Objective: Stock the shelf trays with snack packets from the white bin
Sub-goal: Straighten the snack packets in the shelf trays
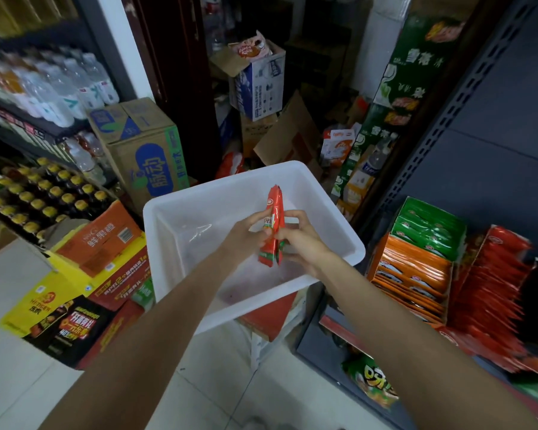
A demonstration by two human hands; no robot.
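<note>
left hand (251, 231) | right hand (295, 240) | both pinch upright red snack packets (274, 226) between curled fingers, squaring the stack | white bin (181, 212) beneath fingers, apparently emptied

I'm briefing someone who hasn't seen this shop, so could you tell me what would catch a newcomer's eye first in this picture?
First, the red snack packets held upright at the centre, gripped by the left hand and right hand over the white bin, which otherwise looks nearly empty. Next, the shelf trays on the right, packed with green, orange and red packets, and the yellow-capped bottles on the left.
</note>
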